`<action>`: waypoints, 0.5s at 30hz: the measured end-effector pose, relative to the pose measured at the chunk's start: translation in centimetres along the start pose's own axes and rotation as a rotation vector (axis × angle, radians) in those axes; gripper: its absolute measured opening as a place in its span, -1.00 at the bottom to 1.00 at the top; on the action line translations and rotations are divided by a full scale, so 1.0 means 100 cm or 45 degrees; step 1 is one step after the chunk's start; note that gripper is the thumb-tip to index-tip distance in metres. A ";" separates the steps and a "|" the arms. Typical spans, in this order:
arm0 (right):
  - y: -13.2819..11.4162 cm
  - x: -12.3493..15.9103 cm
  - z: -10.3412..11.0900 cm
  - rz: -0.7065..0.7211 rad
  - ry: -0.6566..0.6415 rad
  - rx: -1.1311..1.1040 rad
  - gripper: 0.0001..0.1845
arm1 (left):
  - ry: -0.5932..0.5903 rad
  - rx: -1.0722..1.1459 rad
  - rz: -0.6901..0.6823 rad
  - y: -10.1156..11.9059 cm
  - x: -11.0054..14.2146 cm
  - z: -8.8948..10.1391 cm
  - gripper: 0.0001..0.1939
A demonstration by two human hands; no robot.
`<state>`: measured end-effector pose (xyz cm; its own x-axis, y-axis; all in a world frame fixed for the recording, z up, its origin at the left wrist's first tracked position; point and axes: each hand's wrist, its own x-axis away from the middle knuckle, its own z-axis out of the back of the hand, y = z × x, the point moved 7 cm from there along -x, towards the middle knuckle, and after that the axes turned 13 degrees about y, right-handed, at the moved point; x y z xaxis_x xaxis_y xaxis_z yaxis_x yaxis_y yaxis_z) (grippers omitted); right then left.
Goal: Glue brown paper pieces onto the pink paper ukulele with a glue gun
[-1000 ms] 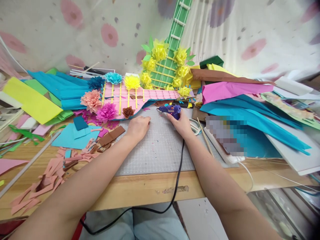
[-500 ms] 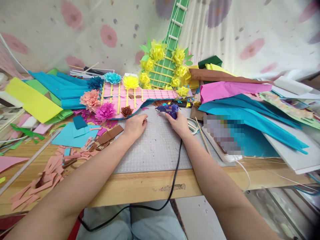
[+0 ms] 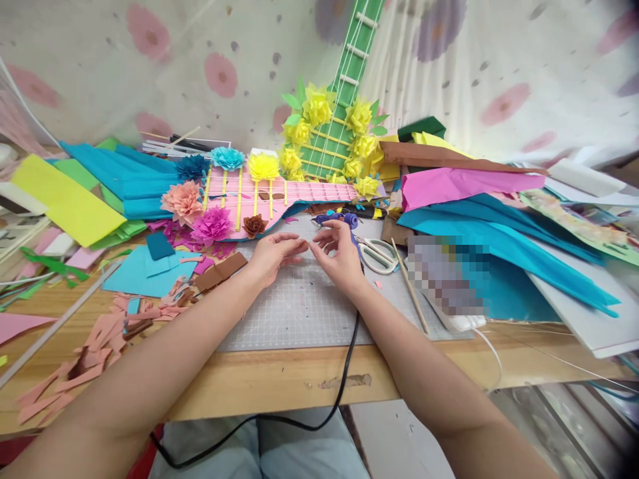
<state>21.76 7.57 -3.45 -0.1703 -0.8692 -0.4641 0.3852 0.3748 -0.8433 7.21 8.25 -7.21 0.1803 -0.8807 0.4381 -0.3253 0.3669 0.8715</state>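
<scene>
Both my hands hover over the grey cutting mat (image 3: 299, 309), their fingertips meeting in the middle. My left hand (image 3: 269, 258) is curled, thumb and fingers pinched towards the right. My right hand (image 3: 340, 258) pinches thumb and forefinger against the left fingertips, its other fingers spread. Whatever sits between the fingertips is too small to make out. The blue glue gun (image 3: 341, 218) lies on the mat just behind my right hand, untouched. Its black cord (image 3: 344, 376) runs off the table's front edge. Beyond lies a pink paper guitar (image 3: 299, 191) with paper flowers.
Scissors (image 3: 378, 253) and a wooden stick (image 3: 410, 287) lie right of my right hand. A green paper guitar (image 3: 344, 100) leans on the curtain. Teal and pink paper sheets (image 3: 504, 236) pile up on the right. Salmon foam scraps (image 3: 94, 342) cover the left.
My right hand has let go of the glue gun, which now lies on the mat. Both hands have drawn together, fingertips meeting over the mat.
</scene>
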 end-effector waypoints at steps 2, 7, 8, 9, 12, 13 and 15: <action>0.008 0.002 -0.010 -0.141 -0.067 -0.115 -0.55 | -0.010 -0.006 0.003 -0.001 0.001 -0.001 -0.87; 0.021 0.002 -0.016 -0.309 -0.103 -0.227 -0.56 | -0.005 -0.042 -0.008 -0.001 0.004 -0.003 -0.96; 0.021 0.002 -0.015 -0.304 -0.112 -0.225 -0.57 | -0.008 -0.055 -0.011 0.000 0.004 -0.004 -0.96; 0.021 0.002 -0.014 -0.284 -0.111 -0.213 -0.57 | -0.010 -0.071 -0.015 0.000 0.005 -0.004 -0.96; 0.013 0.000 -0.006 -0.124 -0.045 -0.084 -0.59 | -0.006 -0.149 -0.011 0.000 0.005 -0.004 -0.92; 0.009 -0.002 -0.003 -0.039 -0.023 -0.008 -0.60 | -0.010 -0.172 -0.001 0.000 0.005 -0.004 -0.89; -0.001 -0.003 -0.001 0.156 -0.039 0.162 -0.63 | -0.039 -0.194 0.029 -0.001 0.005 -0.004 -0.83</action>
<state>21.66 7.82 -3.31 -0.0879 -0.8296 -0.5513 0.5133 0.4366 -0.7389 7.70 7.92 -7.02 0.1456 -0.8794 0.4534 -0.1839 0.4262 0.8857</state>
